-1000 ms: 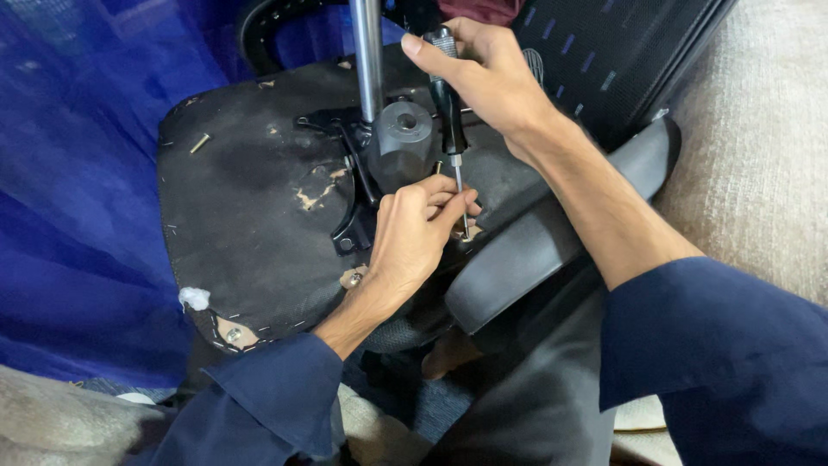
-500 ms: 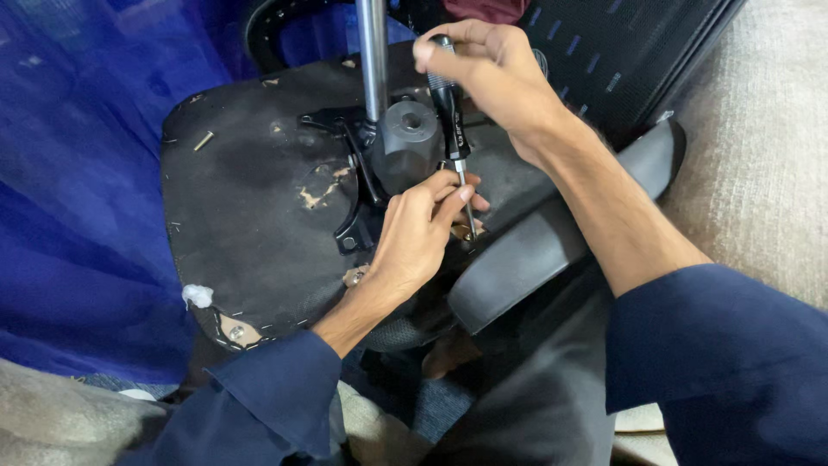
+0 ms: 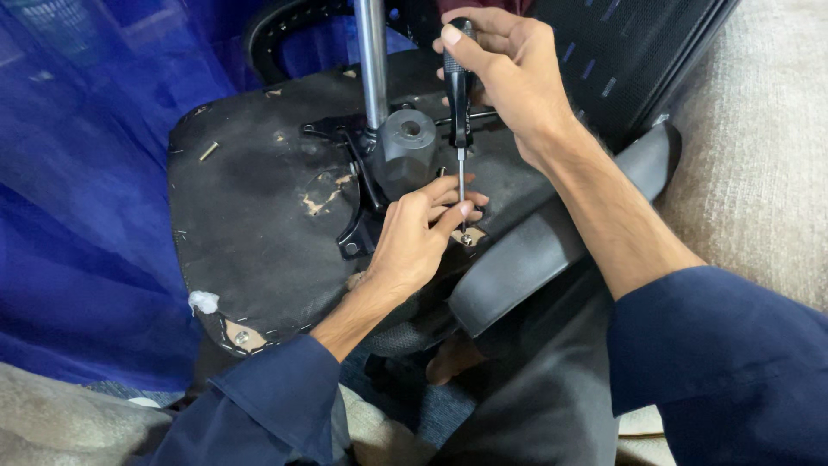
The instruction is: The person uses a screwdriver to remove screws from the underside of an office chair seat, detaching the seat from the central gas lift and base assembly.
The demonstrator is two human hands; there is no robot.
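The right hand (image 3: 509,78) grips a black-handled screwdriver (image 3: 460,112) upright, its thin steel shaft on a screw (image 3: 466,239) in the scuffed black seat underside (image 3: 250,224). The left hand (image 3: 414,242) steadies the shaft, fingers (image 3: 453,211) seemingly pinching its tip beside the matte armrest (image 3: 535,259).

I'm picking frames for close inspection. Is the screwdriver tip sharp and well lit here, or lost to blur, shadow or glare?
Head view: the black-handled screwdriver and left hand look sharp and evenly lit; its tip sits in soft shadow by the fingertips; the shiny metal column shows mild glare; the blue fabric at left is soft.
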